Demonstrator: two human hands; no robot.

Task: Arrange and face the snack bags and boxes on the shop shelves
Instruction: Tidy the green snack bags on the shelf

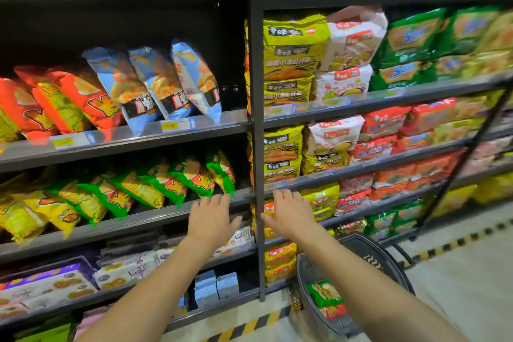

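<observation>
In front of the dark shop shelves, both hands are held out with the fingers spread and straight, and nothing is gripped by either. The left hand is raised to the front edge of the shelf on which a row of green snack bags is stood tilted. Its fingertips are seen just below the rightmost green bag, though contact cannot be made out. The right hand is held just past the black upright post, in front of the yellow noodle packs. On the shelf above, three blue bags are stood tilted beside red bags. Yellow bags are laid to the left of the green ones. Flat boxes are stacked on a lower shelf. A dark basket is set on the floor below the right forearm, with a green packet inside.
</observation>
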